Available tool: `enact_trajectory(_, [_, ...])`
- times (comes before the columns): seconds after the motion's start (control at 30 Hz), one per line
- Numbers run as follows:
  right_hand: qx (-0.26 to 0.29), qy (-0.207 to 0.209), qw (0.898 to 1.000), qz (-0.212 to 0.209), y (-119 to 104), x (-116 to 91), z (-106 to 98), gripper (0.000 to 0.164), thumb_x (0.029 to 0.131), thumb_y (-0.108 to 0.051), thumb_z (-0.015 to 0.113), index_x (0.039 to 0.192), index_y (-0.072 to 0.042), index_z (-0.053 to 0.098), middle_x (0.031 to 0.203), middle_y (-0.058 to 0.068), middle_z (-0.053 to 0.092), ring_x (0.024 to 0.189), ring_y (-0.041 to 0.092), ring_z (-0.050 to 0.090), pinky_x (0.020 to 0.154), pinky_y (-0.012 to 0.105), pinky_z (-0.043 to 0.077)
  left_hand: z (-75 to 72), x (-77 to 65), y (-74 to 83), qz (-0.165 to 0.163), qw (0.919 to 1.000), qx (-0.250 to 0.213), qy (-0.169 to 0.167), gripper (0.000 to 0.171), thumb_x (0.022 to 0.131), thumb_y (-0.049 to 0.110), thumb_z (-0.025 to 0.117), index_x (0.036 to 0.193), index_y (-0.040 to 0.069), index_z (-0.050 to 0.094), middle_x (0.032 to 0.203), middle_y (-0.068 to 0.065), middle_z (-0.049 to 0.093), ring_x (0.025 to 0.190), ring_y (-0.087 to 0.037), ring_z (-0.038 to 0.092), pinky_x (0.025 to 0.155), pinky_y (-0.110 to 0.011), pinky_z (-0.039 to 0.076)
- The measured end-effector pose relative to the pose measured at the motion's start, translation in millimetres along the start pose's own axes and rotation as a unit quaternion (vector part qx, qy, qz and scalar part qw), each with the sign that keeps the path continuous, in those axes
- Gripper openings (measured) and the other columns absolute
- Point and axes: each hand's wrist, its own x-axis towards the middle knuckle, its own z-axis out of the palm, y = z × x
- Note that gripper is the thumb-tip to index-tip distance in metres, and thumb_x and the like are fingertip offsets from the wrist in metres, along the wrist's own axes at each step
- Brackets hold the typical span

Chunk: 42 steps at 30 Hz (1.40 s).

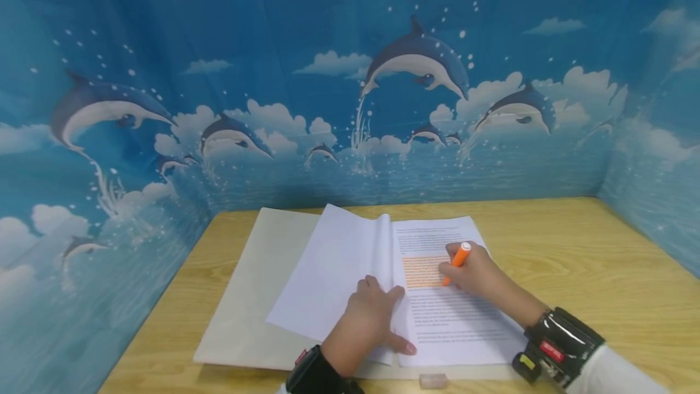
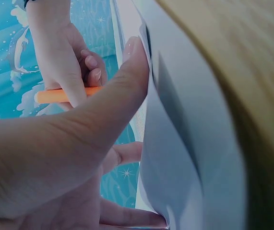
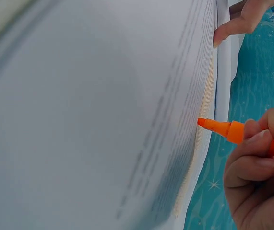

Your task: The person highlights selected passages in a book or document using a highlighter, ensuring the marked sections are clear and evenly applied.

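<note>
My right hand (image 1: 474,269) grips an orange highlighter (image 1: 458,260) with a white end. Its orange tip meets the printed page (image 1: 448,327) at the lower right of a block of orange-marked lines (image 1: 421,272). In the right wrist view the highlighter (image 3: 223,128) slants out of the curled fingers, tip at the paper. My left hand (image 1: 369,315) rests with spread fingers across the fold of the open document, thumb on the printed page's lower left. Beneath its other fingers lies the turned-over blank sheet (image 1: 322,266). In the left wrist view the left thumb (image 2: 122,88) presses the paper.
A large off-white folder or board (image 1: 240,309) lies under the papers on the wooden table (image 1: 574,248). At the near edge, below the page, sits a small pale block (image 1: 433,380). A blue dolphin-print backdrop (image 1: 306,29) stands behind and at both sides.
</note>
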Motion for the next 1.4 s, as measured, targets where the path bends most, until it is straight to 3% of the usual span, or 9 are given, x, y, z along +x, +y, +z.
enact_trajectory(0.47, [-0.008, 0.016, 1.0, 0.011, 17.9, -8.1, -19.7, 0.036, 0.071, 0.002, 0.061, 0.058, -0.007, 0.03, 0.047, -0.007, 0.028, 0.036, 0.01, 0.035, 0.037, 0.018, 0.025, 1.6, -1.5, -0.5, 0.012, 0.9998, -0.006, 0.016, 0.104, 0.043, 0.07, 0.074, 0.135, 0.03, 0.045, 0.12, -0.021, 0.047, 0.099, -0.028, 0.046, 0.083, -0.041, 0.052])
enact_trajectory(0.9, [-0.044, 0.022, 0.998, 0.041, 34.1, -18.3, -42.4, 0.033, 0.075, -0.001, 0.062, 0.059, -0.007, 0.033, 0.048, -0.004, 0.032, 0.038, 0.012, 0.037, 0.037, 0.02, 0.027, 1.9, -2.7, -1.5, 0.007, 0.9996, -0.018, 0.018, 0.105, 0.042, 0.068, 0.075, 0.135, 0.03, 0.045, 0.117, -0.021, 0.048, 0.095, -0.027, 0.046, 0.079, -0.04, 0.053])
enact_trajectory(1.03, [-0.042, 0.02, 0.998, 0.039, 31.1, -16.3, -47.6, 0.031, 0.077, -0.002, 0.062, 0.06, -0.006, 0.036, 0.047, -0.003, 0.037, 0.038, 0.013, 0.04, 0.036, 0.021, 0.031, -2.2, -4.2, -4.8, 0.005, 0.9995, -0.025, 0.02, 0.105, 0.043, 0.068, 0.075, 0.135, 0.03, 0.045, 0.118, -0.022, 0.047, 0.096, -0.027, 0.046, 0.08, -0.04, 0.053])
enact_trajectory(1.2, [-0.059, 0.006, 0.997, 0.043, 26.8, -14.9, -49.6, 0.028, 0.079, -0.006, 0.062, 0.063, -0.006, 0.039, 0.051, 0.0, 0.041, 0.039, 0.014, 0.042, 0.038, 0.024, 0.035, -2.1, -8.2, -6.2, 0.027, 0.9986, -0.017, 0.043, 0.102, 0.043, 0.068, 0.075, 0.131, 0.024, 0.047, 0.112, -0.022, 0.049, 0.094, -0.028, 0.048, 0.079, -0.04, 0.053])
enact_trajectory(1.4, [-0.039, 0.024, 0.999, 0.022, 2.2, -16.0, -28.7, 0.033, 0.077, -0.004, 0.063, 0.062, -0.008, 0.033, 0.047, -0.003, 0.036, 0.038, 0.012, 0.041, 0.037, 0.021, 0.031, 5.2, -7.8, -6.4, 0.038, 0.9978, 0.0, 0.055, 0.1, 0.042, 0.071, 0.073, 0.126, 0.023, 0.05, 0.11, -0.023, 0.051, 0.095, -0.029, 0.05, 0.079, -0.038, 0.054])
